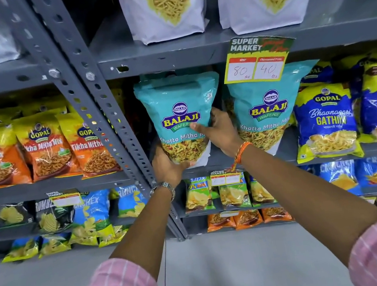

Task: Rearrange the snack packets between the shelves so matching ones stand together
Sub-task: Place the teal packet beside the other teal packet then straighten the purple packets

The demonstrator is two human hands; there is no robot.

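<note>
A teal Balaji Khatta Mitha packet (pixel 176 102) stands upright at the left end of the middle shelf (pixel 285 153) of the right rack. My left hand (pixel 168 165) cups its bottom left corner. My right hand (pixel 218 130) grips its right edge, thumb across the front. A second matching teal Balaji packet (pixel 265 114) stands just to the right, partly behind my right hand. Blue Gopal Gathiya packets (pixel 324 119) follow further right. Orange Gopal Tikha Mitha packets (pixel 42 148) stand on the left rack's shelf.
A grey perforated upright (pixel 97 103) divides the two racks. A price tag (pixel 258 60) hangs from the shelf edge above the Balaji packets. Large white packets of yellow sev (pixel 165 3) fill the top shelf. Chip packets (pixel 91 210) line the lower shelves above a tiled floor.
</note>
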